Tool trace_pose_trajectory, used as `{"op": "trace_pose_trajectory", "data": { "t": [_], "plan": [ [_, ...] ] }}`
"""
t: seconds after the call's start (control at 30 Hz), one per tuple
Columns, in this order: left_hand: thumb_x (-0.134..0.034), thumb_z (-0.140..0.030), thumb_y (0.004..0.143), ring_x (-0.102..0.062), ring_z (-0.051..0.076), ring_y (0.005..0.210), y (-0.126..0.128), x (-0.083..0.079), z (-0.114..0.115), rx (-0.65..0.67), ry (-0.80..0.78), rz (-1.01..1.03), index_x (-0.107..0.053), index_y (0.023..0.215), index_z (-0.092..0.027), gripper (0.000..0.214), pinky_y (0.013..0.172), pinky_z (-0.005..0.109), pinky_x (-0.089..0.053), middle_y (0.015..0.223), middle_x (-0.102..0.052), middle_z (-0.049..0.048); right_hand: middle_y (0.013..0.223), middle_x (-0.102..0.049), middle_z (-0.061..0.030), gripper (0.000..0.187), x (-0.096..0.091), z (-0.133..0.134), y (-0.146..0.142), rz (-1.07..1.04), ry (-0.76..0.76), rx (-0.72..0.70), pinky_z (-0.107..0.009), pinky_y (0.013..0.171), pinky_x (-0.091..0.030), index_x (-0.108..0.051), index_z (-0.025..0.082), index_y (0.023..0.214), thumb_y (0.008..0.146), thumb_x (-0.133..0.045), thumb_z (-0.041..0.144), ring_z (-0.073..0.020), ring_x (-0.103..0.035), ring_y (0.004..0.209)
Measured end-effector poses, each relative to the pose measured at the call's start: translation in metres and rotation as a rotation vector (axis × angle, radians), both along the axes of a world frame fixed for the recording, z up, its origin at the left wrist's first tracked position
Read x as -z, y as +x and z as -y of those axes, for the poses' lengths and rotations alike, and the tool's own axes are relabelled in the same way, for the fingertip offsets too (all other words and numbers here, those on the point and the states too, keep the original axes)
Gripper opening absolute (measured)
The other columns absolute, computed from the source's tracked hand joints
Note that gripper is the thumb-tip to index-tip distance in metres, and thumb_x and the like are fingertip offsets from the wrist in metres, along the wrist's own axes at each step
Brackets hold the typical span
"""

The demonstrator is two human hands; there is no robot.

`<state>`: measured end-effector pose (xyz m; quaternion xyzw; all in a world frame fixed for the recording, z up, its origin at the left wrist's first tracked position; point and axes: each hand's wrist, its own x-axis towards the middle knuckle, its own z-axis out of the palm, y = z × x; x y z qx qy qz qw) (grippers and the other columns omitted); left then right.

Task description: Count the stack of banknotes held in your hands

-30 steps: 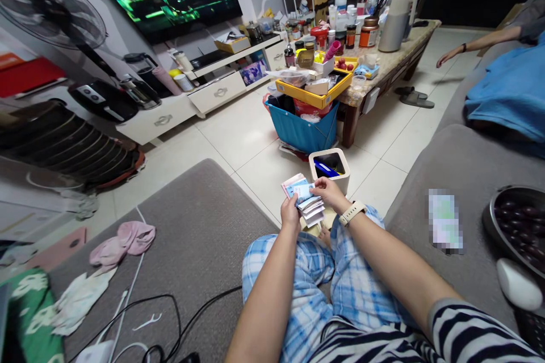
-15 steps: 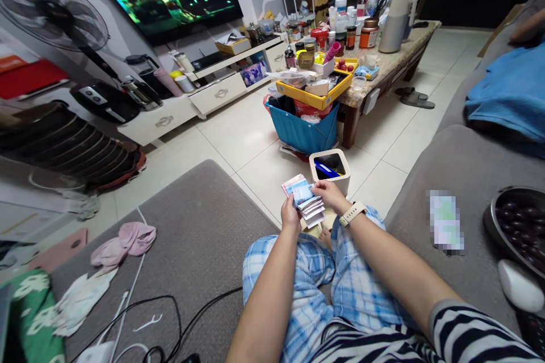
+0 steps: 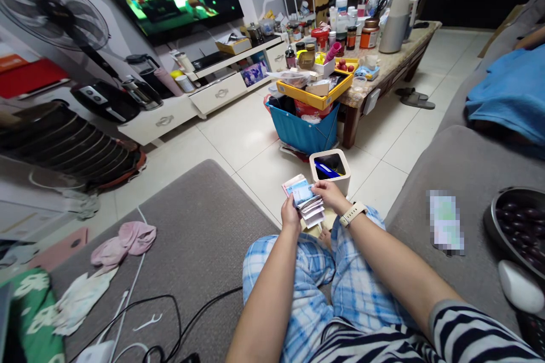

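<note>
Above my knees in blue plaid trousers, my left hand grips a fanned stack of papers and cards from the left side. My right hand, a pale watch on its wrist, pinches the stack's top sheets from the right. A small white bin with a blue thing inside stands on the tiled floor just beyond the stack.
A blue box under a yellow tray sits by a crowded low table. Grey sofa cushions flank my legs; cables and cloths lie on the left one, a dark bowl of fruit on the right. Another person's arm rests far right.
My hands have barely moved; the right fingers shifted slightly on the top sheets. The other person's arm at far right pulled back out of the open floor.
</note>
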<state>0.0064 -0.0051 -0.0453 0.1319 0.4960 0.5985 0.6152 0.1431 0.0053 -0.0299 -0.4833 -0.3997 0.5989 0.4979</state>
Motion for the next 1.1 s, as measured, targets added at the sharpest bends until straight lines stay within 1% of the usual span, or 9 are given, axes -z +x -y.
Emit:
{"op": "trace_pose_trajectory", "data": {
  "t": [0.23,0.37,0.5,0.63,0.73,0.8,0.9,0.97,1.1],
  "plan": [
    [-0.068,-0.031,0.071,-0.068,0.02,0.076,0.001,0.001,0.0,0.013,0.024,0.005,-0.069,0.083,-0.01,0.024,0.077,0.031,-0.05,0.079,-0.071,0.0079,0.065,-0.056,0.0019,0.03,-0.001,-0.001,0.0,-0.002,-0.007,-0.002,-0.027,0.063,-0.037,-0.055,0.019,0.068,0.062,-0.071,0.044,-0.0131,-0.048,0.062],
    [-0.066,-0.028,0.073,-0.067,0.019,0.072,0.001,-0.002,0.0,-0.002,-0.015,0.0,-0.069,0.082,-0.011,0.02,0.074,0.031,-0.051,0.077,-0.07,0.0074,0.059,-0.054,0.0027,0.027,-0.004,0.0,0.0,-0.005,-0.024,-0.01,-0.027,0.058,-0.035,-0.056,0.019,0.069,0.065,-0.068,0.042,-0.0123,-0.046,0.056],
    [-0.066,-0.028,0.072,-0.068,0.02,0.074,0.0,-0.002,0.001,-0.007,-0.011,-0.019,-0.068,0.082,-0.011,0.02,0.073,0.031,-0.05,0.076,-0.07,0.0066,0.054,-0.056,0.0015,0.028,-0.005,0.0,0.0,0.0,-0.026,-0.037,-0.027,0.058,-0.036,-0.056,0.019,0.07,0.069,-0.065,0.046,-0.0135,-0.048,0.054],
    [-0.069,-0.029,0.069,-0.067,0.019,0.074,-0.001,-0.004,0.001,0.008,-0.003,-0.027,-0.067,0.081,-0.012,0.021,0.074,0.031,-0.05,0.075,-0.069,0.0055,0.054,-0.055,0.0024,0.031,-0.007,0.001,0.001,0.0,-0.023,-0.034,-0.028,0.058,-0.036,-0.055,0.019,0.072,0.063,-0.072,0.044,-0.014,-0.049,0.055],
    [-0.07,-0.028,0.068,-0.067,0.019,0.074,0.0,-0.005,0.002,0.025,0.012,-0.017,-0.068,0.081,-0.013,0.02,0.075,0.031,-0.05,0.076,-0.07,0.0058,0.053,-0.052,0.0052,0.038,-0.008,0.003,0.001,0.015,-0.042,-0.028,-0.027,0.056,-0.036,-0.055,0.02,0.078,0.056,-0.078,0.041,-0.0141,-0.049,0.054],
    [-0.07,-0.027,0.068,-0.067,0.019,0.074,0.0,-0.005,0.002,0.026,0.011,-0.014,-0.067,0.081,-0.013,0.02,0.075,0.031,-0.05,0.076,-0.069,0.0055,0.053,-0.05,0.0067,0.042,-0.009,0.004,0.002,0.016,-0.045,-0.021,-0.027,0.055,-0.035,-0.053,0.021,0.082,0.055,-0.08,0.039,-0.0134,-0.048,0.052],
    [-0.071,-0.025,0.066,-0.066,0.017,0.069,0.0,-0.006,0.003,0.033,-0.003,-0.016,-0.067,0.081,-0.013,0.019,0.073,0.031,-0.05,0.074,-0.069,0.0048,0.055,-0.05,0.0076,0.047,-0.008,0.004,0.002,0.025,-0.036,0.008,-0.026,0.054,-0.034,-0.051,0.021,0.087,0.055,-0.081,0.038,-0.0122,-0.046,0.051],
    [-0.071,-0.024,0.065,-0.065,0.017,0.067,0.0,-0.006,0.003,0.042,0.001,-0.017,-0.067,0.081,-0.012,0.02,0.072,0.03,-0.05,0.074,-0.07,0.0046,0.059,-0.05,0.0072,0.048,-0.005,0.004,0.002,0.042,-0.028,0.033,-0.026,0.056,-0.036,-0.052,0.021,0.088,0.054,-0.081,0.037,-0.0122,-0.047,0.054],
    [-0.073,-0.023,0.063,-0.065,0.017,0.068,0.0,-0.006,0.004,0.06,0.035,-0.015,-0.068,0.083,-0.012,0.024,0.073,0.03,-0.05,0.078,-0.071,0.0057,0.07,-0.054,0.0028,0.036,0.001,0.001,0.003,0.074,0.018,0.037,-0.028,0.064,-0.041,-0.055,0.019,0.08,0.058,-0.077,0.038,-0.0137,-0.051,0.065]
  ]
}}
